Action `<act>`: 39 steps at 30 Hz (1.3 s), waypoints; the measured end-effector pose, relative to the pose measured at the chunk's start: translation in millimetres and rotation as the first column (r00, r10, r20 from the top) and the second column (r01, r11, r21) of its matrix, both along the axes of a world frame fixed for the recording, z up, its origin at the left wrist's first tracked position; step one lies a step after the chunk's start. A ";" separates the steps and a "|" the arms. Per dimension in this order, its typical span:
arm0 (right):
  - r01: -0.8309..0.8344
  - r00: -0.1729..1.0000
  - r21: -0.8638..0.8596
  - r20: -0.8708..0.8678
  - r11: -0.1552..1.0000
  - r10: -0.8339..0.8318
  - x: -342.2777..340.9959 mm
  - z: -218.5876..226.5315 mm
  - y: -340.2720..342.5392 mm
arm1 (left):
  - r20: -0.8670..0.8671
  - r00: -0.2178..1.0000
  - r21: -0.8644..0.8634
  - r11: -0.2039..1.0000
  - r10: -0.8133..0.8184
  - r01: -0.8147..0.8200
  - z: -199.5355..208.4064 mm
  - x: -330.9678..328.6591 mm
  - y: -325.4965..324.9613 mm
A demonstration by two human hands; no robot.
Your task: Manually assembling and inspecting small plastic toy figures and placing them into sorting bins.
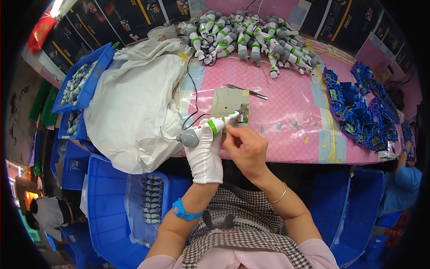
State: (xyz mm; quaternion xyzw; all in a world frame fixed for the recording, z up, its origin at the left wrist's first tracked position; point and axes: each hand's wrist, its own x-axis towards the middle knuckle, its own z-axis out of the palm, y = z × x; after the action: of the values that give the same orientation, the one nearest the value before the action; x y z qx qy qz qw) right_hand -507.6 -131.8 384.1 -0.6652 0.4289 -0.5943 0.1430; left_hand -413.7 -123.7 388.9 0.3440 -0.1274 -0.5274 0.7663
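Observation:
My left hand (206, 157), in a white glove, is wrapped round a toy arm (218, 124). The toy arm is white with a bright green band, a grey ball-shaped shoulder and a small hand at its tip; a thin wire trails from the shoulder end. It is held slantwise above the near edge of the pink table, its tip over a grey-beige plate (225, 101). My bare right hand (247, 145) is closed in a pinch against the forearm of the toy arm; what its fingertips hold is hidden. Tweezers (246, 91) lie across the plate's far side.
A pile of similar toy arms (251, 38) covers the table's far side. Blue parts with circuit boards (358, 110) are heaped at right. White sheeting (134, 103) drapes the left side. Blue bins (105, 210) stand below, one with rows of toy arms. A co-worker (403, 184) is at right.

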 end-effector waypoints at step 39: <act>-0.156 0.985 0.152 0.102 0.976 0.142 -32.6 18.4 1.5 | 0.201 0.963 -0.253 0.940 -0.182 0.230 -5.1 23.8 7.0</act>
State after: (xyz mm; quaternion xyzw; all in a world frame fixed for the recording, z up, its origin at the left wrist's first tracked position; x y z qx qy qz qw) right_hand -540.1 -130.3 402.5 -0.6544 0.4168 -0.5753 0.2591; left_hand -389.9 -116.6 383.7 0.2644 -0.3011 -0.5500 0.7328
